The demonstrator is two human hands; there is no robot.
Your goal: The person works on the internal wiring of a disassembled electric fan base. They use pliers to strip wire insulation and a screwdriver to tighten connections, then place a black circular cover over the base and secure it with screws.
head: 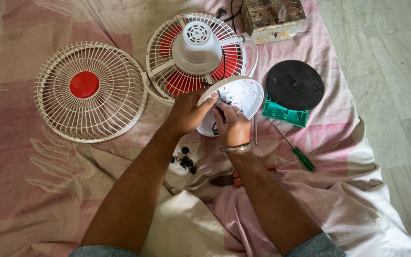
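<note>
Near the middle of the pink cloth (48, 200), the left hand (186, 112) grips the rim of a white fan base (243, 95), tilted up. The right hand (231, 126) pinches the black wires (220, 102) inside it. This looks like wiring work, calling for steady fingers. The fingertips hide the connection itself.

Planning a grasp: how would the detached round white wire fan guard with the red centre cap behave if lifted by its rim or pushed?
The white wire fan guard with red centre cap is mostly open wire, so probably light for its size. Its thin ribs may flex if lifted by one edge. It lies flat on the wrinkled pink cloth, so a push would likely drag, not roll.
</note>
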